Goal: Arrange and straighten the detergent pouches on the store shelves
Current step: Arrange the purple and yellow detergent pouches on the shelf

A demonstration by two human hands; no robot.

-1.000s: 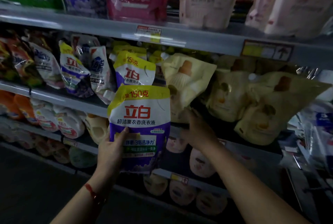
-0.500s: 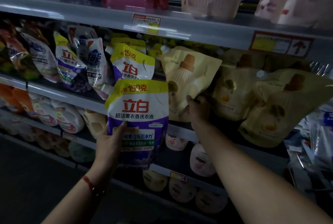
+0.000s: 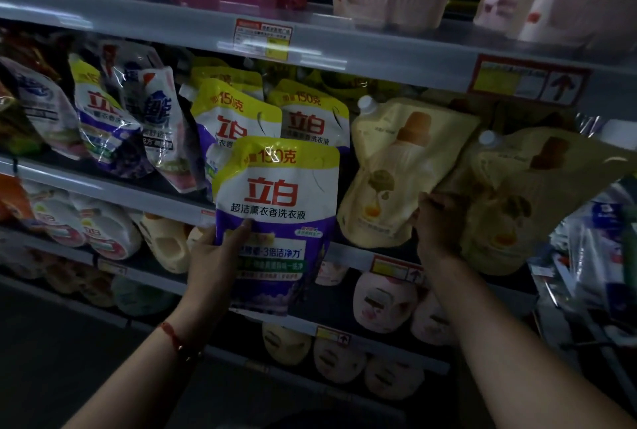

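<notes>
Before the shelves, the left hand grips a purple pouch; the right hand grasps a yellow pouch.

Held pouch reads "立白", "150克", "超洁薰衣香洗衣液".

- Price tag, white with a yellow patch, on upper shelf edge.
- Red-bordered tag with up arrow, further right on the same edge.
- Similar arrow tags on lower edges.
- Clear plastic packaging at far right, contents unclear.
- Dark floor at lower left.
</notes>
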